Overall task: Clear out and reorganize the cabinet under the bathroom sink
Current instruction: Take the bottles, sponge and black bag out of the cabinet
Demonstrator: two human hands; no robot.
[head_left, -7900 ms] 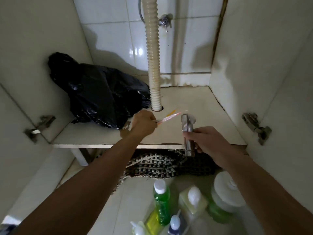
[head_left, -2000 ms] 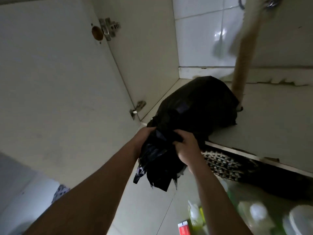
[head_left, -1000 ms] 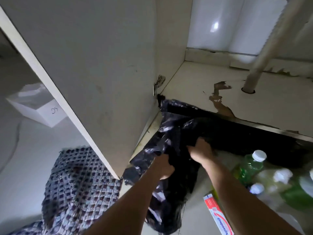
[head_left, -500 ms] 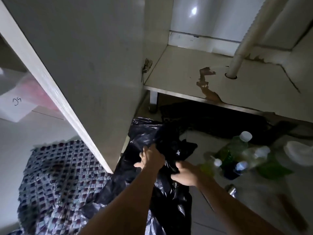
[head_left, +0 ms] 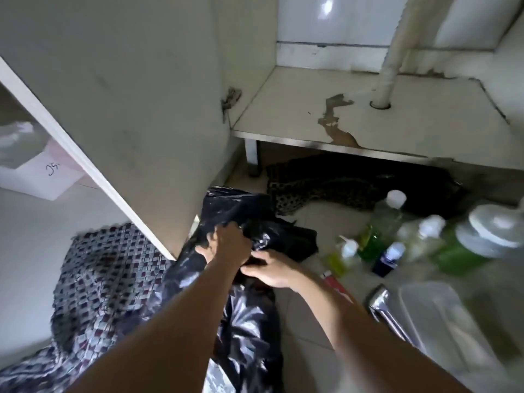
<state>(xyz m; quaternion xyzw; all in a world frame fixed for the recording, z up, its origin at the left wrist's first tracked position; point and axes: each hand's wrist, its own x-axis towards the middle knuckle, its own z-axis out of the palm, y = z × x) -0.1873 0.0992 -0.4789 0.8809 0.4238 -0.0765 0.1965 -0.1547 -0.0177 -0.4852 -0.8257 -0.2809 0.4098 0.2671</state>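
Both hands are on the black plastic bag (head_left: 243, 307), which lies on the tiled floor (head_left: 306, 336) in front of the cabinet, out of the compartment. The left hand (head_left: 226, 245) grips a bunch of the crinkled plastic near the bag's top, its fingers curled into the folds. The right hand (head_left: 272, 269) sits just beside it, touching the left wrist — its fingers are bent against the bag, though how tightly they pinch the plastic is hard to make out.

Beyond the fingertips the bag's upper end bulges toward the open cabinet door (head_left: 127, 109), which stands to the left of the fingers. Further past them is the cabinet floor panel (head_left: 397, 123), with a peeled brown patch (head_left: 334, 123) and the white drain hose (head_left: 391, 66) going down through a hole. Under the panel's front edge lies a dark patterned mat (head_left: 326, 188).

To the right of the fingers a cluster of bottles stands on the tiles — a green bottle with a white cap (head_left: 382, 222), a small dark blue bottle (head_left: 388, 259), a large green jar with a white lid (head_left: 476, 242). Nearer, a red toothpaste box (head_left: 337, 285) pokes out beside the right wrist, next to a metal sprayer (head_left: 382, 304) and a clear plastic container (head_left: 442, 321). Left of the forearms lies a checked cloth (head_left: 99, 279).
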